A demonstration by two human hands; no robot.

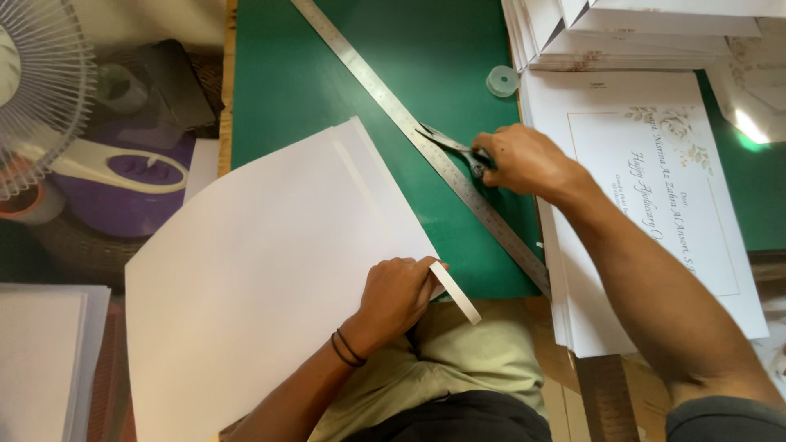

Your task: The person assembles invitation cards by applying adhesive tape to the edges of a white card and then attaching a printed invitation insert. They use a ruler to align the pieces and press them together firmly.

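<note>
- Looking down from the head cam, I've got the left hand (397,293) curled shut around a narrow white paper strip (455,293), which pokes out past the fingers toward the lower right.
- That hand sits on the lower right edge of a big white sheet (254,278), which lies angled across the green worktop (327,74) and hangs off its near edge over my lap.
- Right hand (524,160) is closed around the handles of a pair of scissors (450,147). The blades look slightly parted, tips pointing up-left and lying right over the long steel ruler (426,139).
- The ruler runs diagonally across the green surface, from the top middle down to the lower right.
- Just right of the right hand there's a stack of printed cards with a floral corner (655,205), my forearm crossing over it. More stacked white sheets (622,37) sit at the top right.
- A small clear round cap (502,80) rests on the green near those stacks.
- Off to the left: a white fan (33,90) and a purple container (131,196), well apart from both hands.
- Another white paper pile (41,360) sits bottom left.
</note>
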